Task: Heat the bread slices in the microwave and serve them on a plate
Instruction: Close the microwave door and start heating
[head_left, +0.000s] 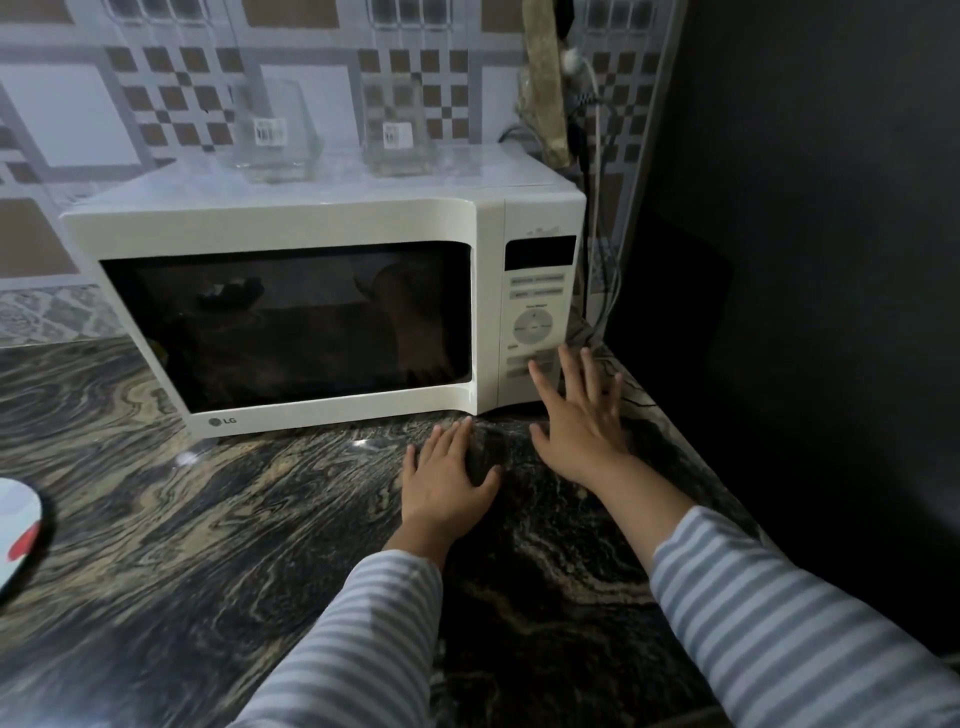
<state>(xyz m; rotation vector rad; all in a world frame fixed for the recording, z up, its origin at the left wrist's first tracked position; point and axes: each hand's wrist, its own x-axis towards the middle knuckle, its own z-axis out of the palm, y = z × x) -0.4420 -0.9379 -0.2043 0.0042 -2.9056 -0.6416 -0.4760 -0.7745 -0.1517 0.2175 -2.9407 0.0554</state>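
Note:
A white microwave (332, 228) stands on the dark marbled counter (208, 519) with its door closed; the dark window hides whatever is inside. My left hand (447, 478) lies flat on the counter just in front of the door's lower right corner, fingers straight. My right hand (582, 415) is raised with fingers spread, its fingertips at the lower buttons of the control panel (535, 312). A plate (15, 525), white with a red patch, shows partly at the left edge. No bread is in view.
Two clear glass containers (270, 130) (397, 135) stand on top of the microwave. Cables (597, 156) hang down at its right side next to a dark wall (805, 260). A tiled wall runs behind.

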